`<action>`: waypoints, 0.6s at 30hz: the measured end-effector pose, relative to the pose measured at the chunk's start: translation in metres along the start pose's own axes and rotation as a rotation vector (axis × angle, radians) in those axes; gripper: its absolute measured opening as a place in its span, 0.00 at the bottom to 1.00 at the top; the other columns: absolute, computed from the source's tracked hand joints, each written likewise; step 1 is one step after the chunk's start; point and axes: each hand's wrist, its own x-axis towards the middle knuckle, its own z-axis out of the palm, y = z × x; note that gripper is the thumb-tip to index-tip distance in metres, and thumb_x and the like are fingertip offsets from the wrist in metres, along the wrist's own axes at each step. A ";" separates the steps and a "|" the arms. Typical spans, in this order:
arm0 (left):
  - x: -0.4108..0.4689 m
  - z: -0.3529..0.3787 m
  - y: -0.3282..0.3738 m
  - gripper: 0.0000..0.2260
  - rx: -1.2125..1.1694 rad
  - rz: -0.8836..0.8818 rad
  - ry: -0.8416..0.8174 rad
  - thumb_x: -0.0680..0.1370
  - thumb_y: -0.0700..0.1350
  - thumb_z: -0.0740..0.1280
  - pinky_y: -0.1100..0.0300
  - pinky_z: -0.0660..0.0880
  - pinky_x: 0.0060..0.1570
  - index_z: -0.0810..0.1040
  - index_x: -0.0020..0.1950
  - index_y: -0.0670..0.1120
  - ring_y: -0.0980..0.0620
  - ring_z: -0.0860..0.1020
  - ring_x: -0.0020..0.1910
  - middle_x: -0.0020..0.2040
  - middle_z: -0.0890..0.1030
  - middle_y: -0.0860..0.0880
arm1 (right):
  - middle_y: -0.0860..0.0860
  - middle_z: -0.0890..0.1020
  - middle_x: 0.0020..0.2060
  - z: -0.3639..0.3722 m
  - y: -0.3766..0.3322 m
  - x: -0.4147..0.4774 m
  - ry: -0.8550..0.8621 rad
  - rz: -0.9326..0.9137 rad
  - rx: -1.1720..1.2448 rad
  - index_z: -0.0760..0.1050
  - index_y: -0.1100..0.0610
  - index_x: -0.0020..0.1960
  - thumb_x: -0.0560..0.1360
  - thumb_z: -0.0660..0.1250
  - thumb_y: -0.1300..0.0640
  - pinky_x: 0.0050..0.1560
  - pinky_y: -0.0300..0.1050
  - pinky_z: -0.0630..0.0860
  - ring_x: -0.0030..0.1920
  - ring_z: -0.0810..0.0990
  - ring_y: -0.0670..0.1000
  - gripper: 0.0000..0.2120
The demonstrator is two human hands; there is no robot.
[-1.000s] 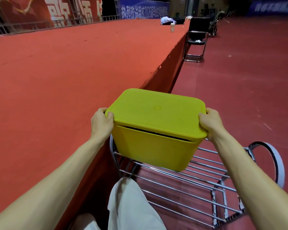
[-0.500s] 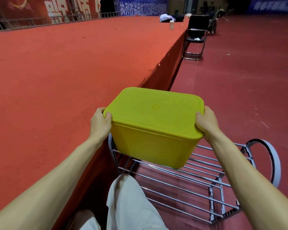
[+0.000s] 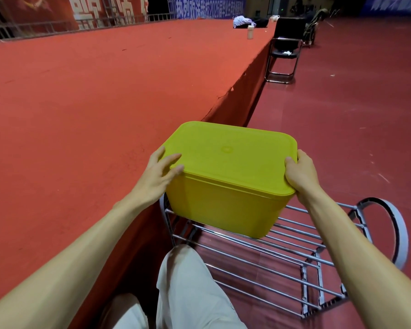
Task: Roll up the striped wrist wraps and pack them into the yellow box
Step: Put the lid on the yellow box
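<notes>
Lid (image 3: 230, 157) covers the top of the yellow box (image 3: 223, 205), so you cannot see inside it. Your right hand (image 3: 299, 173) hides the lid's right corner, and its fingers go out of sight round the side. You cannot tell if the bottom of the box sits on the wire rack (image 3: 271, 257) or hangs just above it.

The box is plain yellow-green plastic with round corners. Its walls lean in toward the bottom. A small round mark sits in the middle of the lid. The box is between your hands, over the rack's far left part, just beside the edge of the red stage (image 3: 81, 103).

Your left hand (image 3: 158, 176) lies on the lid's left corner with straight, spread fingers and grips nothing. Your right hand grips the lid's right edge, thumb on top.

Far back, a blue banner (image 3: 209, 8) has white Chinese signs and the number 2026. The rest is too small to read. On the red banner (image 3: 100, 10), the big white signs are cut off at the top.
</notes>
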 end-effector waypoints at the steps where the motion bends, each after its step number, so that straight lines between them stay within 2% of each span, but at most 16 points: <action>1: -0.001 0.000 -0.001 0.29 0.015 0.002 -0.024 0.73 0.60 0.63 0.47 0.59 0.73 0.68 0.73 0.53 0.50 0.53 0.77 0.79 0.52 0.48 | 0.61 0.76 0.60 0.000 0.000 0.001 -0.003 0.000 -0.010 0.71 0.62 0.63 0.81 0.57 0.60 0.59 0.57 0.71 0.60 0.74 0.63 0.13; 3: -0.003 0.003 -0.005 0.31 0.063 0.033 0.033 0.70 0.58 0.69 0.45 0.63 0.72 0.68 0.73 0.55 0.49 0.54 0.77 0.79 0.52 0.48 | 0.62 0.76 0.60 -0.001 0.001 0.002 -0.011 -0.005 -0.020 0.70 0.63 0.64 0.81 0.57 0.60 0.59 0.58 0.72 0.60 0.74 0.63 0.13; 5: -0.004 0.008 -0.007 0.28 0.119 0.049 0.129 0.72 0.54 0.71 0.41 0.64 0.70 0.70 0.72 0.56 0.47 0.54 0.78 0.79 0.52 0.47 | 0.62 0.76 0.61 -0.001 -0.001 0.002 -0.020 0.008 -0.030 0.70 0.63 0.65 0.81 0.57 0.59 0.60 0.59 0.72 0.60 0.74 0.63 0.14; 9: -0.006 0.018 -0.006 0.26 0.184 0.040 0.194 0.75 0.51 0.70 0.41 0.61 0.72 0.70 0.72 0.56 0.43 0.53 0.78 0.80 0.47 0.45 | 0.63 0.76 0.61 -0.001 0.000 0.000 -0.027 0.018 -0.055 0.69 0.64 0.65 0.82 0.57 0.58 0.61 0.61 0.72 0.61 0.74 0.65 0.15; 12: -0.005 0.012 -0.008 0.30 0.205 0.046 0.094 0.73 0.58 0.68 0.38 0.61 0.71 0.66 0.74 0.58 0.42 0.51 0.78 0.80 0.44 0.45 | 0.63 0.76 0.62 -0.002 0.000 -0.001 -0.029 -0.001 -0.073 0.69 0.64 0.65 0.82 0.56 0.57 0.61 0.60 0.71 0.62 0.74 0.65 0.15; 14: -0.003 0.005 -0.009 0.33 0.201 0.018 0.011 0.70 0.64 0.65 0.38 0.64 0.70 0.65 0.74 0.59 0.41 0.54 0.77 0.79 0.43 0.47 | 0.62 0.75 0.63 -0.004 -0.001 -0.002 -0.043 -0.008 -0.087 0.69 0.64 0.65 0.82 0.56 0.57 0.62 0.58 0.71 0.63 0.73 0.64 0.15; 16: 0.000 0.001 -0.007 0.29 0.172 -0.011 0.005 0.73 0.67 0.58 0.40 0.64 0.70 0.66 0.73 0.59 0.39 0.59 0.75 0.79 0.44 0.48 | 0.62 0.75 0.62 -0.007 -0.002 -0.001 -0.069 -0.014 -0.075 0.70 0.63 0.65 0.82 0.56 0.57 0.62 0.60 0.71 0.62 0.74 0.64 0.15; 18: 0.005 0.002 -0.004 0.27 0.145 -0.053 0.046 0.78 0.66 0.50 0.43 0.64 0.69 0.65 0.74 0.57 0.38 0.65 0.71 0.78 0.47 0.45 | 0.61 0.76 0.62 -0.009 -0.002 -0.002 -0.087 -0.011 -0.060 0.70 0.62 0.65 0.82 0.56 0.56 0.61 0.60 0.72 0.61 0.74 0.62 0.15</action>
